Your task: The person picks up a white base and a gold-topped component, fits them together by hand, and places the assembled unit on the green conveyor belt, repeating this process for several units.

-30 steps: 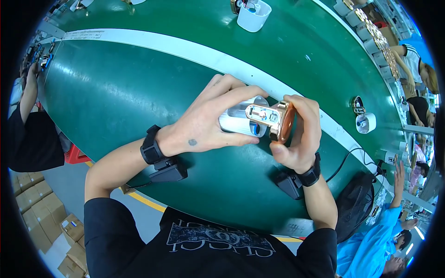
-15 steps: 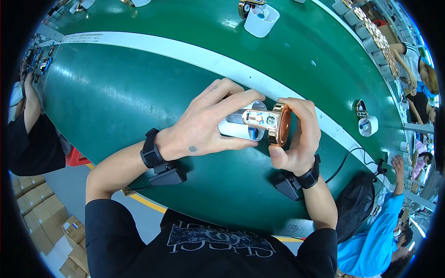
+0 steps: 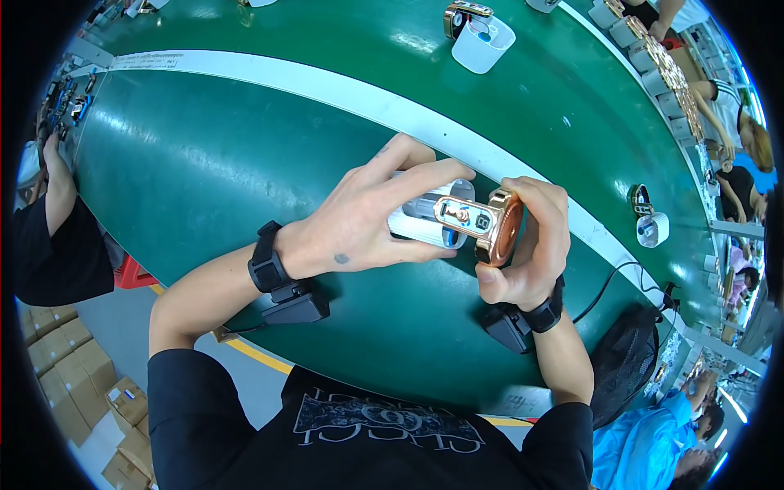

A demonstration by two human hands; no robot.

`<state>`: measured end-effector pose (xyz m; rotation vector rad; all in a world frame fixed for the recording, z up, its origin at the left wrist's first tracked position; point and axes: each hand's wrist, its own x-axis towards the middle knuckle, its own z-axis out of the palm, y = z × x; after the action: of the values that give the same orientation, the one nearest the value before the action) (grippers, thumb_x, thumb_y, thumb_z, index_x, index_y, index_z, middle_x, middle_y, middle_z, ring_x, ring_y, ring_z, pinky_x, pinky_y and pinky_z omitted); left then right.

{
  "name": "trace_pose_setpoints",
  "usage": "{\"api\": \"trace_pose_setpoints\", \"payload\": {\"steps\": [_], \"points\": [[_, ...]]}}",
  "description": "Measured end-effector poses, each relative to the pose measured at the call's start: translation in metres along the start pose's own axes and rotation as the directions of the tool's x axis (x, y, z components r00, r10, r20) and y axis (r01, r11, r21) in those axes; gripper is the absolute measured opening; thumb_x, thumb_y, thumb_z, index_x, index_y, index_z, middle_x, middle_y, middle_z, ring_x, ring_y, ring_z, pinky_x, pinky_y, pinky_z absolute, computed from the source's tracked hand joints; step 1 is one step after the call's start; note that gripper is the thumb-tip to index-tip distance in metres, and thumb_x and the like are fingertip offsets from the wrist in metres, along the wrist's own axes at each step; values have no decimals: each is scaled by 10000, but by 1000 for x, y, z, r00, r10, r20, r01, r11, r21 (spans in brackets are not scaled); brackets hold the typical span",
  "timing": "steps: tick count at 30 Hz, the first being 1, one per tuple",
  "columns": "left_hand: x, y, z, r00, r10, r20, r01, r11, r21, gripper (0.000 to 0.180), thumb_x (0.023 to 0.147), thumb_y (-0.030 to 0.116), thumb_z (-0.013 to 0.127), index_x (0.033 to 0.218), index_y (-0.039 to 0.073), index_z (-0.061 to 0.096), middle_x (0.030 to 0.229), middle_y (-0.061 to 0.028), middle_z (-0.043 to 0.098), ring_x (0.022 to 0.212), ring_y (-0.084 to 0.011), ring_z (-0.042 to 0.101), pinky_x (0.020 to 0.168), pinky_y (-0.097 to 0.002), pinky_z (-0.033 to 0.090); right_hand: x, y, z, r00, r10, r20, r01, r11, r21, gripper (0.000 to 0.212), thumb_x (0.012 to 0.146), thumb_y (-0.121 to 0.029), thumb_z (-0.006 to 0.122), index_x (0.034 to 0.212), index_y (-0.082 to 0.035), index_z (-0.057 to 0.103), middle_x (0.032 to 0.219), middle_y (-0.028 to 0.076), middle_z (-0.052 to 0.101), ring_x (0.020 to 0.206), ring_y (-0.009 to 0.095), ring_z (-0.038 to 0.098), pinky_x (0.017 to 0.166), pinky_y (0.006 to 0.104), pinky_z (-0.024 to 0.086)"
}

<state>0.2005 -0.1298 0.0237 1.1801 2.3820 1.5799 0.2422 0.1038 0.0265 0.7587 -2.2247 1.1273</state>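
My left hand is wrapped round a white plastic housing, a hollow rounded shell lying on its side with its open end to the right. In my right hand is a copper-coloured round cap, pinched at its rim between thumb and fingers. From the cap a gold-edged panel with a small display window reaches left over the housing's open end. The cap's ring stands apart from the housing. Both hands are above the green table; the inside of the housing is partly hidden.
Beyond a white rail, a green belt carries white housings with gold caps, one at the top and another at right. A black mesh bag and cable lie right. Cardboard boxes stand lower left. Co-workers sit on both sides.
The pieces on the belt have shifted rightward. The cap and panel have tilted slightly in my right hand, showing the display more plainly. The blue-sleeved person at right has drawn an arm back.
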Motion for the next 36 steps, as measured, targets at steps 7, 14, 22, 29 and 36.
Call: {"api": "trace_pose_setpoints", "payload": {"steps": [7,14,22,29,36], "points": [[-1,1,1,1000,-14,10,14,999,-37,748,694,254,903,1340,53,585,1167,-125,554,1028,-267,587,883,-370,508,-1,-1,-1,1000,27,7,-27,1000,10,717,706,-430,799,1212,44,618,1061,191,643,942,323,638,796,389,542],[1,1,2,1000,4,-5,-4,1000,-17,768,698,267,905,1354,52,568,1191,-135,561,1051,-279,592,894,-375,512,0,2,2,999,49,14,-49,998,47,708,704,-401,804,1219,46,614,1077,190,636,942,316,638,804,373,539],[0,2,1,999,-49,13,49,998,-26,779,709,278,901,1364,44,552,1200,-145,567,1064,-291,594,899,-381,512,1,2,2,989,132,69,-138,987,85,680,720,-360,802,1235,35,599,1096,179,626,937,295,641,813,360,534],[3,3,3,999,-27,26,27,999,-24,788,711,293,900,1370,44,546,1204,-144,573,1070,-293,591,902,-383,513,-10,7,7,966,256,26,-252,924,288,674,732,-359,800,1241,29,589,1099,173,621,936,285,643,818,353,534],[1,-2,4,998,-53,24,53,999,-3,781,712,306,896,1363,41,553,1231,-146,571,1081,-307,585,925,-396,511,-1,0,10,984,172,49,-178,968,178,630,763,-327,787,1244,27,587,1083,162,628,939,294,646,818,352,540]]}}
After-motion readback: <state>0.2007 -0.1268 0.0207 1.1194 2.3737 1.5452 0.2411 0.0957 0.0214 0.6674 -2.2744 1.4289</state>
